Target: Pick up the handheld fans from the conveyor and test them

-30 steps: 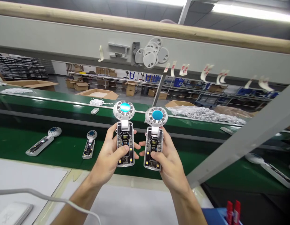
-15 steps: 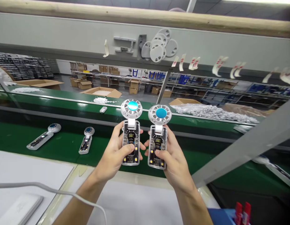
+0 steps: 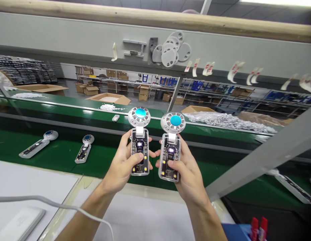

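Observation:
My left hand is wrapped round a handheld fan, its thumb pressed on the front of the clear body. In my right hand is a matching handheld fan, gripped the same way with the thumb on its front. Both stand upright side by side, slightly apart, their round white heads with blue centres on top. Black circuit boards show through the cases, and a small display glows white on each. Fingertips of both hands come close together between the two bodies.
Two more fans lie on the green belt at left; another fan lies at right. A slanted grey post stands right of my hands. A cable crosses the white table. Red markers stand in a blue holder.
The displays on both held fans have changed from dim yellowish digits to bright white ones. The fans on the near belt have shifted left, while a small white piece on the far belt moved right.

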